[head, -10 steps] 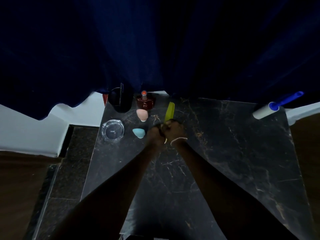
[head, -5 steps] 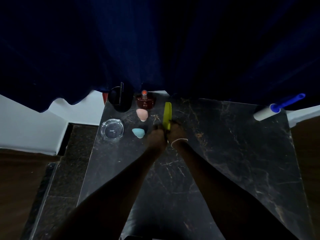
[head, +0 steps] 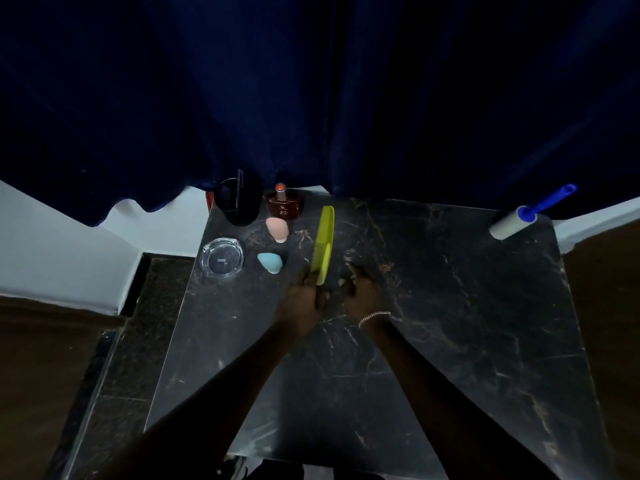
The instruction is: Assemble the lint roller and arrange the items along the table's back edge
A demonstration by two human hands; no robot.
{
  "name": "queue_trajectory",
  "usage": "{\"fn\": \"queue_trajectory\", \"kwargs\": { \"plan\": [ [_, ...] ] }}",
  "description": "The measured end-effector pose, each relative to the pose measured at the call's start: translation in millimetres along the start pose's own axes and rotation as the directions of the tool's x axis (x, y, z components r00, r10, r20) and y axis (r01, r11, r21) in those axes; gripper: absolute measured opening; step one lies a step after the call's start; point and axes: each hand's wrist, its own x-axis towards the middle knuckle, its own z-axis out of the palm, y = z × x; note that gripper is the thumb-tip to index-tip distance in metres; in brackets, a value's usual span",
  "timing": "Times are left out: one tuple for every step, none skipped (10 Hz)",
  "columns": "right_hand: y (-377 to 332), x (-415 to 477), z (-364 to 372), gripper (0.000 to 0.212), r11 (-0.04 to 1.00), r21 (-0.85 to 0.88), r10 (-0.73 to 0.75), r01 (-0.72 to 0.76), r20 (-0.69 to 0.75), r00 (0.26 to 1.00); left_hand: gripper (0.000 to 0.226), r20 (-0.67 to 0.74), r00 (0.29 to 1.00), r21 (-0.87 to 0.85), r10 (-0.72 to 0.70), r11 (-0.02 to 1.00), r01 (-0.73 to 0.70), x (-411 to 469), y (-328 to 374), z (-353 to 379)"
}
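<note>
**Comb in hand, lint roller at the back right corner**

The left hand [head: 304,303] grips the near end of the yellow-green comb [head: 323,240], fingers curled round it. The comb's far end points toward the back edge of the dark marble table [head: 450,306].

The right hand [head: 363,292] sits just beside it with a bracelet [head: 374,317] at the wrist. Its fingers are bent, but whether they hold anything I cannot tell (the light is too dim).

The lint roller [head: 516,226] lies at the back right corner, its blue handle poking past the edge.

At the back left corner stand a black cup [head: 239,206] and a perfume bottle [head: 284,207]. In front of them are a pink sponge [head: 277,228] and a teal sponge [head: 270,262], with a glass ashtray [head: 221,259] by the left edge.

A dark blue curtain [head: 311,98] hangs behind.
</note>
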Motion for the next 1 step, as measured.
{"fn": "queue_trajectory", "kwargs": {
  "plan": [
    [15.5, -20.4, -17.4, 0.048, 0.999, -0.02, -0.043, 0.042, -0.052, 0.998, 0.05, -0.029, 1.0, 0.047, 0.007, 0.999, -0.006, -17.9, 12.6, -0.1]
  ]
}}
